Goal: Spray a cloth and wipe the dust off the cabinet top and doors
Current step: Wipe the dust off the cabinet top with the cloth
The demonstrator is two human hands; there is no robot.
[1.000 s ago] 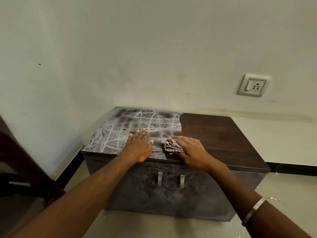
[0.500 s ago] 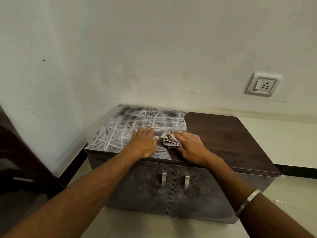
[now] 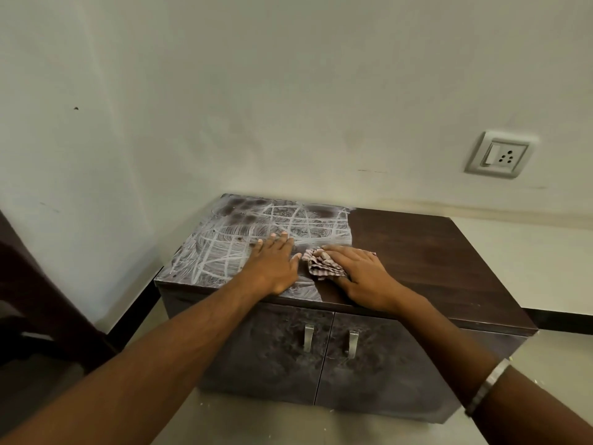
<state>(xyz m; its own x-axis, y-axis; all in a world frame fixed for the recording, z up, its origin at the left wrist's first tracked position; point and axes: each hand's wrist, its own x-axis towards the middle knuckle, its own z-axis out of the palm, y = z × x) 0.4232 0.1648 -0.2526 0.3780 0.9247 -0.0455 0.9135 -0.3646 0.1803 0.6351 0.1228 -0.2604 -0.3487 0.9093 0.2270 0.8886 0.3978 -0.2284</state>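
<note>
A low dark wooden cabinet (image 3: 433, 261) stands against the wall. Its left half of the top (image 3: 224, 248) is grey with streaked dust, while the right half is bare dark wood. My right hand (image 3: 359, 274) presses a crumpled checked cloth (image 3: 321, 264) flat onto the top near the front edge, at the border of the dusty patch. My left hand (image 3: 272, 264) lies palm down on the dusty part, fingers spread, just left of the cloth. Both doors (image 3: 276, 351) below look dusty, each with a metal handle (image 3: 308, 337). No spray bottle is in view.
A wall socket with a switch (image 3: 500, 154) sits on the wall to the upper right. Dark wooden furniture (image 3: 35, 300) stands at the far left. The floor (image 3: 256, 422) in front of the cabinet has small white specks. A metal bracelet (image 3: 487, 385) circles my right wrist.
Both hands stay in about the same place on the cabinet top; the view has shifted slightly, and the right hand with the cloth has barely moved.
</note>
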